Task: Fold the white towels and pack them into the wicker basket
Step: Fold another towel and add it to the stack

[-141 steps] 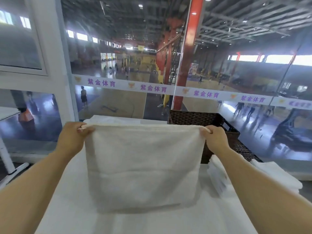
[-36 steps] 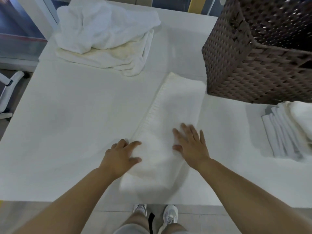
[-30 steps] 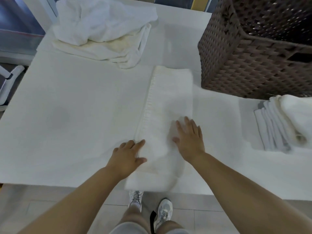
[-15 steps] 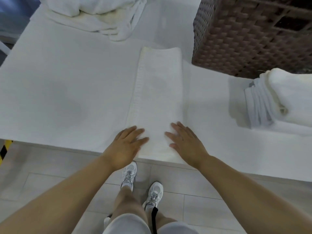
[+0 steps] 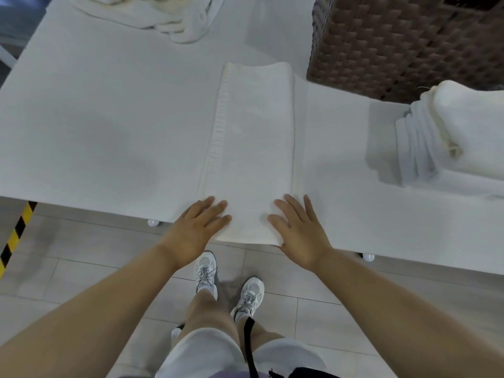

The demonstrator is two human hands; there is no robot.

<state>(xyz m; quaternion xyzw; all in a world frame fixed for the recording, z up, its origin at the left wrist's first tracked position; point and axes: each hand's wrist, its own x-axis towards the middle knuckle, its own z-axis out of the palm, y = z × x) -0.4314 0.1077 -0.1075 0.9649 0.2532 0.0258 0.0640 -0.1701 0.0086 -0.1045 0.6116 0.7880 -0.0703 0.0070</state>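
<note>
A white towel (image 5: 253, 143), folded into a long narrow strip, lies on the white table (image 5: 95, 126) and reaches its near edge. My left hand (image 5: 199, 227) rests flat with straight fingers on the strip's near left corner. My right hand (image 5: 297, 227) lies flat on its near right corner. The dark brown wicker basket (image 5: 395, 45) stands at the back right, just beyond the strip's far end. A stack of folded white towels (image 5: 450, 143) sits at the right edge of the table.
A heap of unfolded white towels (image 5: 169, 17) lies at the back of the table, left of the basket. Below the near table edge are a tiled floor, my legs and my shoes (image 5: 231, 282). A yellow-black striped marking (image 5: 16, 236) is at the far left.
The towel, held up by its top corners earlier, now lies flat as a narrow strip. Both hands slid along it toward me to its near end, and the view tilted down.
</note>
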